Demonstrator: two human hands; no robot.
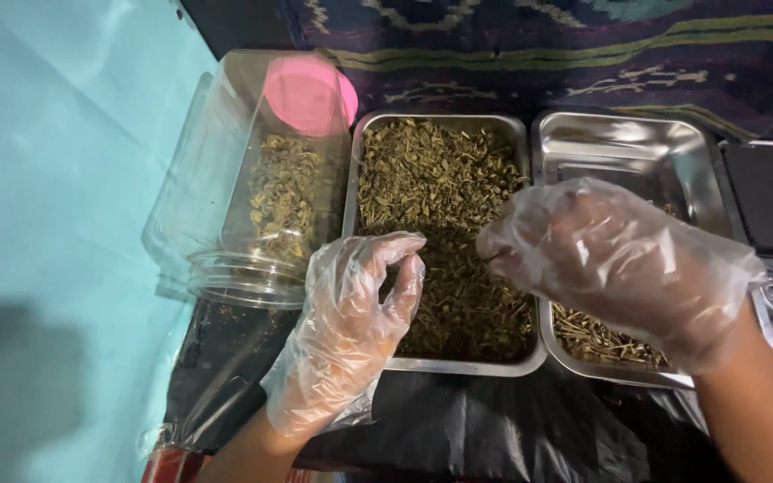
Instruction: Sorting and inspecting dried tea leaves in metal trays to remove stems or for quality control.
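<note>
While hands (440, 277) sift, jar (252, 179) flanks tray (512, 365).

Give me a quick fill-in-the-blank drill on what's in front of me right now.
1. Both hands, left hand and right hand, wear clear plastic ____.
2. The clear jar lying beside the left tray has a ____ lid.
3. The dried herbs fill the ____ tray almost fully; the right tray is mostly bare.

Missing words: gloves; pink; left

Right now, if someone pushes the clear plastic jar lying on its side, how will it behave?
The clear plastic jar would probably roll easily, since it lies on its round side. It likely feels light: thin walls, only partly filled with dried herb pieces. With its mouth open, some may spill out.
</note>
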